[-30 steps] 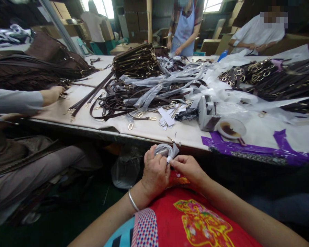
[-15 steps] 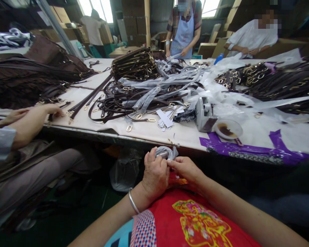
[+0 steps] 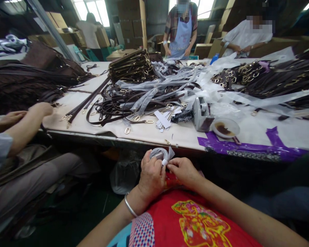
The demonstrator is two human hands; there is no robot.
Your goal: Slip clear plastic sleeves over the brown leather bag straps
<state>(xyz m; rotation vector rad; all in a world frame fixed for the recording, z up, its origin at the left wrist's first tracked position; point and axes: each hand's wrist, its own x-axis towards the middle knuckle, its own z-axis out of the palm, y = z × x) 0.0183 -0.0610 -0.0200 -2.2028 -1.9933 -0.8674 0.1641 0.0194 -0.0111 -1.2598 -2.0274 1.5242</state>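
A coiled strap in greyish plastic wrap (image 3: 159, 153) is held over my lap, just below the table's front edge. My left hand (image 3: 151, 173), with a silver bangle on the wrist, wraps its fingers round the coil. A white band sits around the coil's lower right side. My right hand (image 3: 183, 170) is closed in a pinch beside that band; whatever is between its fingertips is too small to make out. A gold clasp (image 3: 167, 142) shows just above the coil at the table edge.
On the table (image 3: 113, 134) lie dark straps (image 3: 131, 65) with gold clasps, plastic sleeves, white paper slips (image 3: 162, 120), a tape dispenser (image 3: 202, 115), a bowl of brown stuff (image 3: 225, 128) and purple tape (image 3: 247, 153). At left are another person's hands (image 3: 36, 116); people stand behind.
The white band on the coil now shows more clearly, and my right fingers have drawn slightly off it. The view has shifted a little. The neighbouring person's hands at left have moved left.
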